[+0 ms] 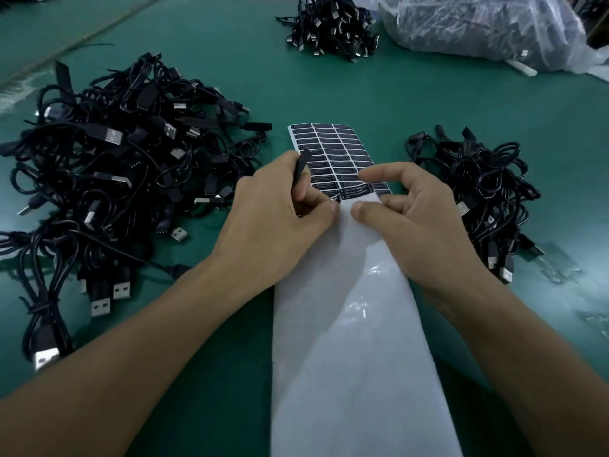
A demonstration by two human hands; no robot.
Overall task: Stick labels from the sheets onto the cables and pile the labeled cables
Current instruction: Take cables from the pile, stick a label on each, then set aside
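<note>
Most of what we see is the green table (329,90), and on it the biggest heap is the tangle of black cables (108,179) toward its left edge. A clear plastic bag (478,28) of more cables sits at the far right corner, with a small bundle (333,28) beside it at the far edge. A lesser pile (484,199) lies toward the right edge, near our right wrist. Down the middle, reaching to the near edge, runs the label sheet (349,324); its near part is bare white backing, its far part keeps rows of black labels (329,150). Our left hand (273,212) is closed around a thin black cable part (301,173), thumb pressing the sheet. Our right hand (415,209) is narrow, forefinger and thumb pinching at one label (357,191) lifted at the edge of the remaining rows.
</note>
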